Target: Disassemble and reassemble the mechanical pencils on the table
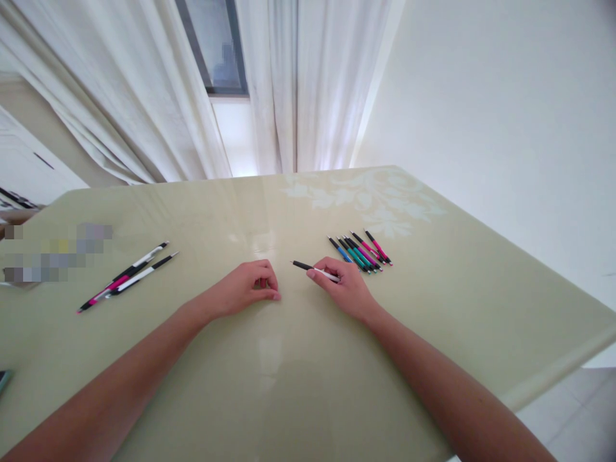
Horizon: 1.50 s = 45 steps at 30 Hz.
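Note:
My right hand (344, 285) holds a slim pen (327, 275) between thumb and fingers, just above or on the table. The pen has a white barrel and a black grip, and its tip points left toward my other hand. My left hand (257, 282) rests on the table with fingers curled and the thumb close to the fingertips; nothing shows in it. Just beyond my right hand lies a row of several pens (362, 251) with black grips and blue, teal, purple and pink barrels. Left of my left hand, a small loose pile of pens (128, 277) has white and pink barrels.
The pale green table (289, 385) has a white floral pattern at its far right. A blurred-out object (58, 256) lies at the far left, and a dark object's edge (4, 378) shows below it. Curtains (308, 83) hang behind; a white wall (505, 115) stands right.

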### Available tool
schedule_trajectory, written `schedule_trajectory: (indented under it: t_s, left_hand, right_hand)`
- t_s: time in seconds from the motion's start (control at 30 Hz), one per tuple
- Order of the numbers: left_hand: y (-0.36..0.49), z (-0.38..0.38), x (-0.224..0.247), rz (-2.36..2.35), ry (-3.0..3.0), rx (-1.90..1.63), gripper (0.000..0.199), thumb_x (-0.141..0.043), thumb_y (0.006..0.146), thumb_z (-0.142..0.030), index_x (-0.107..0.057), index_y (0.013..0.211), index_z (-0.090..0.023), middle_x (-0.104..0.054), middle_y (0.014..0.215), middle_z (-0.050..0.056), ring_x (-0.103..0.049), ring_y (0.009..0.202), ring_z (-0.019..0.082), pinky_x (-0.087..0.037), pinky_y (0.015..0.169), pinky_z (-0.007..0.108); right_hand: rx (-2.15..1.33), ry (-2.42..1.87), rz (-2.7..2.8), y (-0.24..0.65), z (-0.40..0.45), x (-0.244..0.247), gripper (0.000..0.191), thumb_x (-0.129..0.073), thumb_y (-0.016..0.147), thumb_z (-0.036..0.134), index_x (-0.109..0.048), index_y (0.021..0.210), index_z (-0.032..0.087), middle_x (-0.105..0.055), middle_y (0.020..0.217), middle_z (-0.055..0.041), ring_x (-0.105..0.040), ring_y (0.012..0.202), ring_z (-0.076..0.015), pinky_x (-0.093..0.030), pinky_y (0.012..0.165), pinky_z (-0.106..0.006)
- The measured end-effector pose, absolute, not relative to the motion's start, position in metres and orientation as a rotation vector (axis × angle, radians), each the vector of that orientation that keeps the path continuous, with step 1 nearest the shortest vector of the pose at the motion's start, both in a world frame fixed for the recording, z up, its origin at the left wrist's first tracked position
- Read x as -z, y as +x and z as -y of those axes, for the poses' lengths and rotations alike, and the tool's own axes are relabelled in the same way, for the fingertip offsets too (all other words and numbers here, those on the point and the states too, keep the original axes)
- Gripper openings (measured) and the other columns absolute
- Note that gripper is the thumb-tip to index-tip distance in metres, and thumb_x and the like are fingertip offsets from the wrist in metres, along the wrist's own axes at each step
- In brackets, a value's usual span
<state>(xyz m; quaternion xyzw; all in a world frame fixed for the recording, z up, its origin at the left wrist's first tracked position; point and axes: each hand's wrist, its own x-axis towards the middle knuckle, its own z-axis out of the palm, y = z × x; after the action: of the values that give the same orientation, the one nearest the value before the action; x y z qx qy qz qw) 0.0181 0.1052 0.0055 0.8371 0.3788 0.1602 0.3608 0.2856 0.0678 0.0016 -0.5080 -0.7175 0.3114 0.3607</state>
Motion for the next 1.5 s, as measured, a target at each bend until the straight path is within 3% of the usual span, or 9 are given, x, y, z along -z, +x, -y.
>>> schedule_trajectory:
  t_s: [0.27, 0.43, 0.8, 1.03, 1.2, 1.4, 1.5]
  left_hand:
    - [0.026, -0.099, -0.015, -1.169, 2.075, -0.619, 0.029, -0.065, 0.095, -0.046, -0.068, 0.086, -0.019, -0.068, 0.074, -0.001, -0.057, 0.065, 0.015, -0.042, 0.063, 0.026]
    - [0.026, -0.095, -0.032, -1.132, 1.845, -0.876, 0.028, -0.076, 0.087, -0.046, -0.072, 0.088, -0.018, -0.074, 0.083, 0.001, -0.065, 0.075, 0.016, -0.051, 0.07, 0.027]
    - [0.034, -0.085, -0.039, -0.986, 1.647, -0.879, 0.027, -0.082, 0.083, -0.038, -0.075, 0.1, -0.018, -0.077, 0.099, 0.006, -0.074, 0.093, 0.021, -0.061, 0.086, 0.032]
    - [0.039, -0.081, -0.038, -1.021, 1.772, -0.86, 0.026, -0.079, 0.085, -0.042, -0.075, 0.098, -0.019, -0.077, 0.097, 0.005, -0.073, 0.089, 0.02, -0.059, 0.084, 0.031]
    - [0.039, -0.079, -0.04, -1.126, 1.862, -0.846, 0.029, -0.074, 0.089, -0.048, -0.076, 0.09, -0.019, -0.074, 0.081, 0.002, -0.065, 0.07, 0.016, -0.051, 0.064, 0.026]
    - [0.036, -0.081, -0.042, -0.984, 1.94, -0.848, 0.021, -0.073, 0.091, -0.04, -0.076, 0.099, -0.021, -0.074, 0.095, 0.003, -0.068, 0.085, 0.017, -0.053, 0.077, 0.027]
    - [0.037, -0.08, -0.043, -1.058, 2.038, -0.839, 0.021, -0.07, 0.093, -0.041, -0.076, 0.093, -0.021, -0.074, 0.089, 0.002, -0.065, 0.078, 0.016, -0.052, 0.073, 0.026]
  right_hand:
    - [-0.808, -1.256, 1.845, 0.287, -0.062, -0.003, 0.034, -0.058, 0.098, 0.048, -0.073, 0.107, 0.018, -0.042, 0.056, 0.0062, -0.036, 0.054, -0.0112, -0.026, 0.053, -0.025]
    - [-0.837, -1.206, 1.875, 0.285, -0.06, -0.005, 0.028, -0.059, 0.097, 0.042, -0.071, 0.102, 0.018, -0.046, 0.057, 0.0061, -0.039, 0.053, -0.0106, -0.029, 0.053, -0.024]
    - [-0.794, -1.146, 1.902, 0.281, -0.056, -0.007, 0.017, -0.061, 0.092, 0.031, -0.069, 0.097, 0.017, -0.045, 0.055, 0.0076, -0.038, 0.05, -0.0092, -0.029, 0.051, -0.023]
    - [-0.745, -1.15, 1.942, 0.281, -0.056, -0.005, 0.014, -0.061, 0.09, 0.028, -0.07, 0.096, 0.018, -0.05, 0.056, 0.007, -0.04, 0.049, -0.0087, -0.03, 0.05, -0.022]
    - [-0.695, -1.134, 1.946, 0.281, -0.055, -0.005, 0.012, -0.062, 0.089, 0.026, -0.07, 0.094, 0.018, -0.048, 0.054, 0.0079, -0.04, 0.048, -0.0081, -0.03, 0.05, -0.021]
    - [-0.689, -1.134, 1.95, 0.28, -0.054, -0.006, 0.011, -0.062, 0.088, 0.026, -0.069, 0.093, 0.018, -0.047, 0.054, 0.0082, -0.04, 0.047, -0.0081, -0.03, 0.05, -0.021]
    - [-0.67, -1.135, 1.951, 0.28, -0.054, -0.006, 0.011, -0.062, 0.088, 0.025, -0.069, 0.092, 0.018, -0.047, 0.054, 0.0083, -0.04, 0.047, -0.0079, -0.03, 0.05, -0.021]
